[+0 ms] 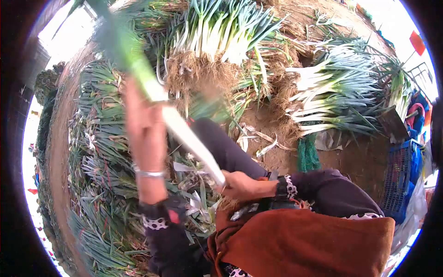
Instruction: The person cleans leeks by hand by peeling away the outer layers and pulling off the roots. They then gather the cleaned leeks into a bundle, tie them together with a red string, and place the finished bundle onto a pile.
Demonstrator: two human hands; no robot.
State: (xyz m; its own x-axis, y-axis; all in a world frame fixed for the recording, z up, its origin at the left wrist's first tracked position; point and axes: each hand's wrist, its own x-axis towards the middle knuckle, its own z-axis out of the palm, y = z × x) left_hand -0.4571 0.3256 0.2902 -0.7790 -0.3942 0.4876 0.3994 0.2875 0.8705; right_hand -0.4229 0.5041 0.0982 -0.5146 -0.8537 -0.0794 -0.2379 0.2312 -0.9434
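- Left hand [145,124], blurred, grips the leek [187,135] mid-stalk.
- Right hand [237,184] closes on the leek's root end.
- Looks like stripping; root grip must hold.

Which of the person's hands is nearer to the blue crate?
Right. The right hand grips the leek at its white end, left of the blue crate; the left hand is farther left, beside the stalk.

No text or label seems legible anywhere.
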